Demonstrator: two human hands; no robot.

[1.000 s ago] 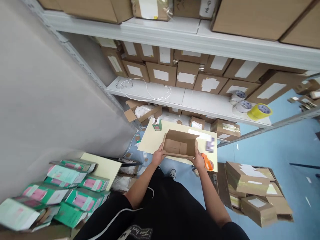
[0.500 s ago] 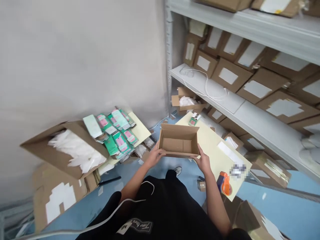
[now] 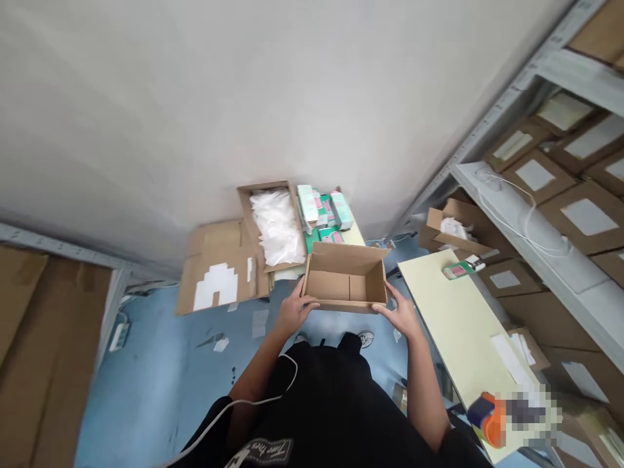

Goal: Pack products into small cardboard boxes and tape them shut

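An open, empty cardboard box (image 3: 329, 285) is held level in front of my body, its flap up along the far side. My left hand (image 3: 294, 308) grips its near left corner, thumb along the front wall. At the near right corner my right hand (image 3: 400, 314) holds it the same way. Just beyond the box lie several green and pink packets (image 3: 327, 214) and a pale green carton (image 3: 307, 204). To their left stands a larger carton (image 3: 269, 260) filled with white plastic bags (image 3: 277, 224).
On the right, a pale yellow table (image 3: 439, 299) carries an orange tape dispenser (image 3: 493, 421) and a green packet (image 3: 457, 270). Grey shelving (image 3: 507, 208) with labelled cartons runs behind it. Flattened cardboard (image 3: 214, 247) is at left, above the blue floor (image 3: 160, 364).
My view and body have turned left, so the yellow table and shelving shift right and the bag-filled carton comes nearly ahead. Both hands keep hold of the box.
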